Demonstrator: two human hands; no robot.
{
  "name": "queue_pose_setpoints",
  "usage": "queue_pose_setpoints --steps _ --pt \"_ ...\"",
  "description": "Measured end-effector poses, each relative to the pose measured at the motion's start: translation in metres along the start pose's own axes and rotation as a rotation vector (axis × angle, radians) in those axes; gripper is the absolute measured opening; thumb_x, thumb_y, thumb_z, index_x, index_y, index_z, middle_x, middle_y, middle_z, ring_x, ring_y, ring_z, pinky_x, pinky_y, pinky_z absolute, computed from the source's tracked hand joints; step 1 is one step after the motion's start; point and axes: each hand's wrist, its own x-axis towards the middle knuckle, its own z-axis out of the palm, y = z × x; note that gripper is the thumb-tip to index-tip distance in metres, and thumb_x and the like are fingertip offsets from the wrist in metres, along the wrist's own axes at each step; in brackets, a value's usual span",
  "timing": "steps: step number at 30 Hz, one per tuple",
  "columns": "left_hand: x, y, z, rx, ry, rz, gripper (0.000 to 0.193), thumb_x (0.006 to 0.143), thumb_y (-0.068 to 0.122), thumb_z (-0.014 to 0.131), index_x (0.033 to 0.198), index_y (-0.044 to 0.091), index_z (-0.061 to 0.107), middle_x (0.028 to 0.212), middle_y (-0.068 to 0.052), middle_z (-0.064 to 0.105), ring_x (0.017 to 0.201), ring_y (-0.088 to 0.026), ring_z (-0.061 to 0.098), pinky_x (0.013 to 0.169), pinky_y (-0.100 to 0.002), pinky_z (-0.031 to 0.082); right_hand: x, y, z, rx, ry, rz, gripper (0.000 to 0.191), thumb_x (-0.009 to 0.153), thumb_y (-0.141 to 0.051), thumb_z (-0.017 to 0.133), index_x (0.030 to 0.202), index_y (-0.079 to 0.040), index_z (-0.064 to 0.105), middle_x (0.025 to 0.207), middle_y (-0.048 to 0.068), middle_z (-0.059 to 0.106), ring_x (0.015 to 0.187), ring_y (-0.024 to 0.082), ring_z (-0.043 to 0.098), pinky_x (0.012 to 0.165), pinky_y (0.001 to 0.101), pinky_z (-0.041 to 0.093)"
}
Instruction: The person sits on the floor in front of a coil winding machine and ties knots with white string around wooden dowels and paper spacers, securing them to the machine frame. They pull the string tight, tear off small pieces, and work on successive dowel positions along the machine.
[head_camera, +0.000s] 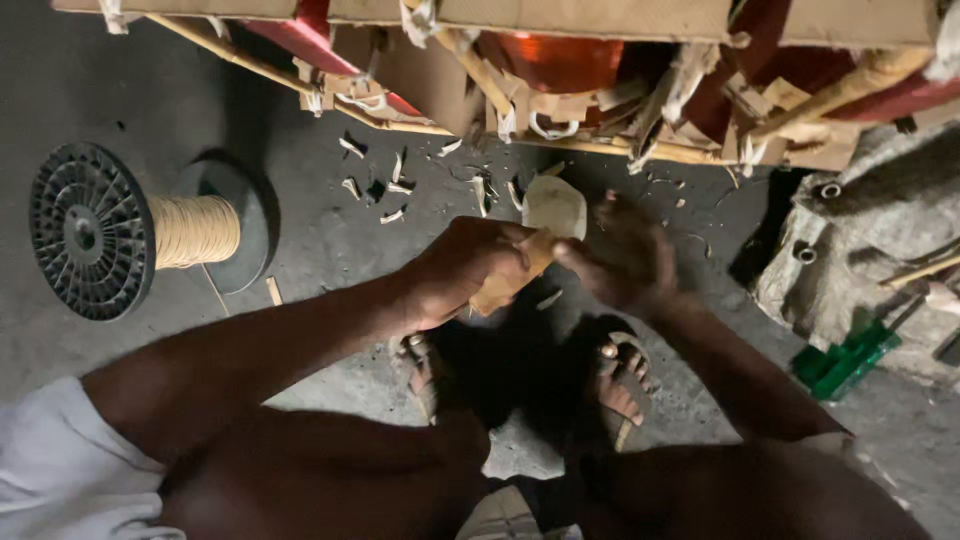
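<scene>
My left hand is closed around a tan strip of card or insulating paper, held above the floor between my knees. My right hand is blurred and meets the far end of the same strip; its fingers look pinched on it. A pale rounded piece shows just beyond both hands. Below the hands are my two feet in sandals.
A black plastic spool of tan cord lies on the grey floor at left. Copper-coloured coils with card strips and white ties span the top. Paper scraps litter the floor. A grey metal casting and a green object sit right.
</scene>
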Motion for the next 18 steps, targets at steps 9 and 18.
queue_pose_setpoints --steps 9,18 --pt "0.109 -0.054 0.025 -0.516 0.49 0.511 0.034 0.088 0.005 0.064 0.122 -0.001 0.069 0.104 -0.007 0.072 0.091 -0.016 0.067 0.079 -0.031 0.057 0.041 -0.036 -0.078 -0.029 0.211 -0.556 0.03 0.085 0.007 0.074 0.114 0.001 0.069 0.11 0.022 0.069 0.092 0.034 0.071 0.079 0.0398 0.059" --pt "0.159 -0.061 0.072 -1.127 0.39 0.698 0.036 0.087 -0.003 0.062 0.122 -0.002 0.07 0.108 -0.007 0.071 0.095 -0.017 0.066 0.087 -0.029 0.054 0.049 -0.102 -0.112 -0.031 0.004 -0.495 0.023 0.094 0.009 0.069 0.117 0.002 0.069 0.113 0.017 0.069 0.09 0.026 0.072 0.074 0.0304 0.058"
